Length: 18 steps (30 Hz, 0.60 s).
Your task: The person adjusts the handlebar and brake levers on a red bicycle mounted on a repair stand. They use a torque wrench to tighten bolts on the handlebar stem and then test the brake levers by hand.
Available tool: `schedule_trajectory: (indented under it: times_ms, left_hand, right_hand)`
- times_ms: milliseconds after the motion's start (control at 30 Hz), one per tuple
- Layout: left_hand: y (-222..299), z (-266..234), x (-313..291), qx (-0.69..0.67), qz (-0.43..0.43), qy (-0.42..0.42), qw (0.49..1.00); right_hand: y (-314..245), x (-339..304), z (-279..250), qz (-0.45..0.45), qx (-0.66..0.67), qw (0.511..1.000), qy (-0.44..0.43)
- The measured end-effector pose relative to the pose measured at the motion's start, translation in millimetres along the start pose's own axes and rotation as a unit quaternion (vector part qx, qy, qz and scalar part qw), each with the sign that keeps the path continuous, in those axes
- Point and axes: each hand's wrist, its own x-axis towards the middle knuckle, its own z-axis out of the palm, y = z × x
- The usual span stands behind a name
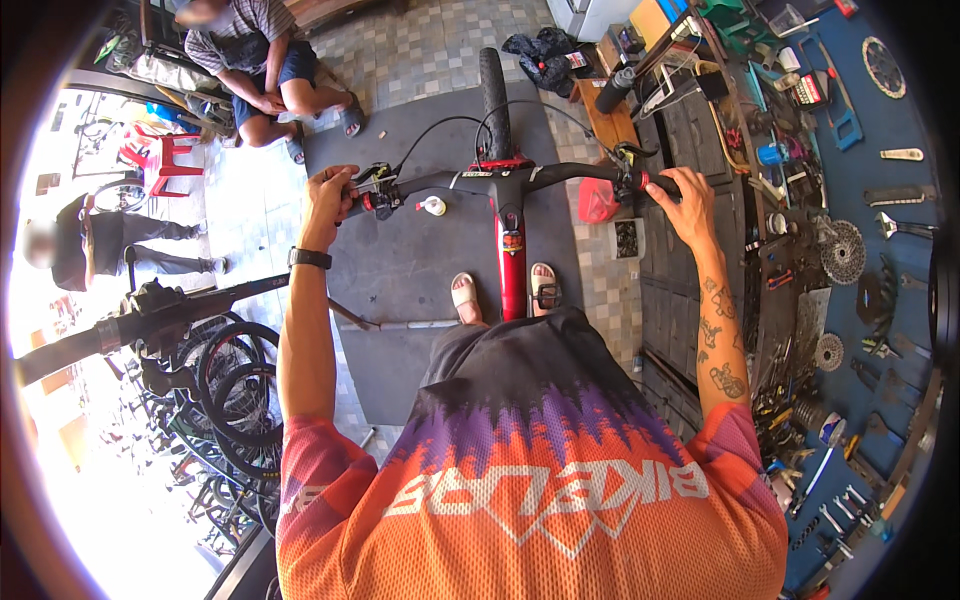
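A bicycle with a red and black frame (511, 265) stands between my legs, its front wheel (494, 95) pointing away from me. The black handlebar (560, 173) runs across in front of me. My left hand (330, 198) is closed round the left grip, beside the left brake lever (376, 176). At the other end, my right hand (687, 207) wraps round the right grip, its thumb toward the red clamp ring. The right brake lever (636, 150) sticks out ahead of that hand. Both grips are largely hidden by my fingers. Black cables (440, 124) loop forward from the bar.
A dark mat (390, 280) lies under the bicycle, with a small white bottle (432, 205) on it. Tools hang on a blue board (870, 170) at right. One person (255, 60) sits at far left; another stands below. A repair-stand arm (200, 308) reaches in from the left.
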Motion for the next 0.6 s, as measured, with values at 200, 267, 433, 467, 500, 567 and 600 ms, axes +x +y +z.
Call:
schedule_trajectory:
  times_ms: [200, 267, 433, 467, 500, 567, 600]
  left_hand:
    - [-0.9, -0.9, 5.0, -0.001, 0.004, -0.001, 1.000]
    - [-1.8, -1.4, 7.3, -0.004, 0.001, 0.006, 1.000]
    - [-3.7, -1.6, 11.7, -0.014, 0.002, 0.000, 1.000]
    - [-4.0, -1.6, 11.9, -0.014, 0.001, 0.001, 1.000]
    - [-4.1, -1.7, 11.7, -0.013, 0.002, 0.000, 1.000]
    - [-3.9, -1.6, 11.2, -0.011, 0.001, -0.001, 1.000]
    - [-3.6, -1.3, 10.9, -0.011, 0.003, 0.000, 1.000]
  right_hand:
    - [1.7, 3.1, 2.5, 0.000, -0.011, 1.000, 0.002]
    - [1.9, 4.3, 2.8, -0.002, -0.004, 1.000, 0.004]
    - [2.3, 5.9, 2.3, -0.006, -0.008, 1.000, 0.006]
    - [2.3, 5.8, 2.2, -0.007, -0.009, 1.000, 0.007]
    - [2.1, 5.6, 2.2, -0.007, -0.011, 1.000, 0.007]
    - [2.1, 5.3, 2.6, -0.001, -0.013, 1.000, 0.004]
    - [2.4, 5.4, 2.9, 0.004, -0.017, 1.000, 0.000]
